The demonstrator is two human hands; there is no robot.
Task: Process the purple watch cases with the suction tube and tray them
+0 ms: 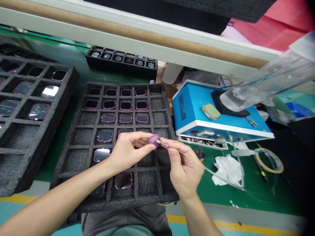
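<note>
My left hand (131, 147) is closed on a small purple watch case (153, 141), pinched between thumb and fingers above the foam tray. In my right hand (184, 167) is a thin metal-tipped tool (166, 144) with a clear tube trailing from its back end. Its pale tip meets the near side of the watch case; whether it presses or only touches I cannot tell. Below lies a black foam tray (147, 183) with purple-framed watch pieces (105, 136) in many compartments. My left hand and forearm hide part of the tray.
Right of the tray stands a blue machine (194, 108) bearing a clear cylinder (270, 82) and a yellow-green block (211, 111). Crumpled tissue (227, 169) and a tape roll (277, 161) lie before it. Another foam tray (18, 136) is at left. A shelf rail (147, 41) crosses above.
</note>
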